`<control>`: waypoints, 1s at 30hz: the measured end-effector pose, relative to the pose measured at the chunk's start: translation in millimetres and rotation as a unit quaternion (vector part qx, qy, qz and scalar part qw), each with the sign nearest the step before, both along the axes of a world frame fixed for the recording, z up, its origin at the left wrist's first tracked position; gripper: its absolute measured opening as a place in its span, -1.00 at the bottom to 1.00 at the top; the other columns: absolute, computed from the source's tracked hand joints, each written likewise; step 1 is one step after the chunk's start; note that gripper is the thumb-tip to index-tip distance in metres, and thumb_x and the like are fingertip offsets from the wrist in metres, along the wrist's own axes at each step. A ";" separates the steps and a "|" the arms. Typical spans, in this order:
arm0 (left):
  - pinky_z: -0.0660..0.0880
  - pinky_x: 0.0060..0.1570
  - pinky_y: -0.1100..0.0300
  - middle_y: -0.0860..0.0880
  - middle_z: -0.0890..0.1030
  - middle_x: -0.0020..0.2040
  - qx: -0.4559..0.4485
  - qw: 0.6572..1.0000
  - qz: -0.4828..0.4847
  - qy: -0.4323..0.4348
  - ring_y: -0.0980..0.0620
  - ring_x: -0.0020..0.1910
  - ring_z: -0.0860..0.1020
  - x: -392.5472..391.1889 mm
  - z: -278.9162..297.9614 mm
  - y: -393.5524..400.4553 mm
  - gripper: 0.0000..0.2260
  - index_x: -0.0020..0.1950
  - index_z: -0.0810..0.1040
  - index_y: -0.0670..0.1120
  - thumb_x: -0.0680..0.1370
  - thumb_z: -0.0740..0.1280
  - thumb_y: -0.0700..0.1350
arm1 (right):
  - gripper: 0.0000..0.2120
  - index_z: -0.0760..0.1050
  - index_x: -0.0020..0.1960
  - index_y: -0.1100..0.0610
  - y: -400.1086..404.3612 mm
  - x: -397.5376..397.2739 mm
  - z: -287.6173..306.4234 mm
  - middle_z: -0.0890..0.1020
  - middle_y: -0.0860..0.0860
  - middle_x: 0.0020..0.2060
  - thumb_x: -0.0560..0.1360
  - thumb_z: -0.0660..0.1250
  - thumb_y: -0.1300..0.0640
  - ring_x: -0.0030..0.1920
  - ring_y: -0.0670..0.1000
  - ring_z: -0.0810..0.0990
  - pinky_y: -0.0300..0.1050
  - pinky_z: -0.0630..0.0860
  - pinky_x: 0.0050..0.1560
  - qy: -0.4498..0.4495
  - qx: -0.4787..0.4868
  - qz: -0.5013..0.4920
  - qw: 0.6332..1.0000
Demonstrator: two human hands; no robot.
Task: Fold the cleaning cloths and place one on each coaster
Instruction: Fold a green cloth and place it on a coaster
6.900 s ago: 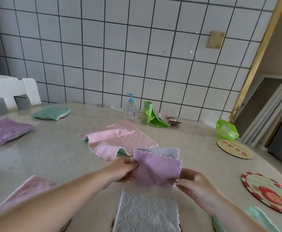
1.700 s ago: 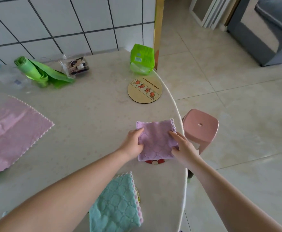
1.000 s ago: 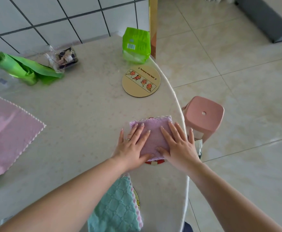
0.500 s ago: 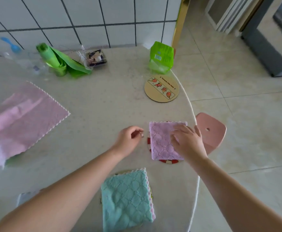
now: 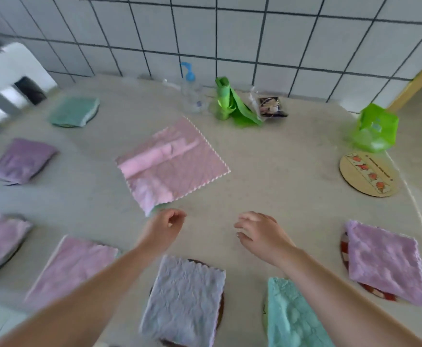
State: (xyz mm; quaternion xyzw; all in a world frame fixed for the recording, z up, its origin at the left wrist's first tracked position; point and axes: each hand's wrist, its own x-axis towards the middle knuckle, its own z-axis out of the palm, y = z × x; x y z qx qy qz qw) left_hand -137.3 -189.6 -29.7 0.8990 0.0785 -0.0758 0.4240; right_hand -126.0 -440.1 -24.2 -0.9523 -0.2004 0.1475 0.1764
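An unfolded pink cloth (image 5: 172,164) lies flat mid-table. My left hand (image 5: 163,227) hovers just below its near corner, fingers curled, holding nothing. My right hand (image 5: 261,232) hovers over bare table, fingers loosely apart and empty. A folded purple cloth (image 5: 385,261) rests on the red coaster (image 5: 343,249) at right. A bare wooden coaster (image 5: 369,174) sits at far right. Folded cloths cover other coasters: white (image 5: 184,299), teal (image 5: 295,319), pink (image 5: 72,269), purple (image 5: 23,160), green (image 5: 73,111).
Along the tiled wall stand a pump bottle (image 5: 192,93), a green bag roll (image 5: 230,103), a small dark packet (image 5: 271,107) and a green pack (image 5: 376,128). A white chair (image 5: 7,78) is at far left. The table's curved edge (image 5: 420,221) runs down the right.
My right hand has let go of the purple cloth, which stays on the red coaster. Both hands have moved left toward the table's middle, and my view has swung left.
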 end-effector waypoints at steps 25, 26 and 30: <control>0.39 0.13 0.24 0.06 0.61 0.13 0.172 0.961 -0.153 -0.151 0.10 0.14 0.51 37.2 -22.3 106.5 -0.62 0.17 0.57 -0.01 0.42 0.18 0.05 | -0.50 0.21 0.45 0.13 164.8 82.7 -27.0 0.00 0.05 0.53 0.54 0.16 0.07 0.52 0.02 -0.08 0.02 -0.17 0.47 0.021 -0.104 0.083 0.991; 0.36 0.08 0.30 0.07 0.62 0.10 0.149 0.965 -0.143 -0.160 0.15 0.10 0.49 36.6 -17.7 109.3 -0.65 0.15 0.59 -0.01 0.44 0.18 0.01 | -0.52 0.26 0.42 0.16 161.5 87.0 -27.9 0.04 0.05 0.52 0.54 0.16 0.07 0.52 0.02 -0.05 0.02 -0.16 0.48 0.008 -0.104 0.068 0.992; 0.30 0.09 0.40 0.12 0.61 0.04 0.107 0.969 -0.099 -0.198 0.19 0.06 0.47 30.8 -2.9 124.4 -0.69 0.08 0.64 -0.01 0.46 0.18 -0.04 | -0.57 0.33 0.38 0.16 143.5 95.9 -22.8 0.18 0.02 0.49 0.55 0.17 0.08 0.50 0.02 0.06 0.09 -0.12 0.48 -0.019 -0.106 0.016 0.994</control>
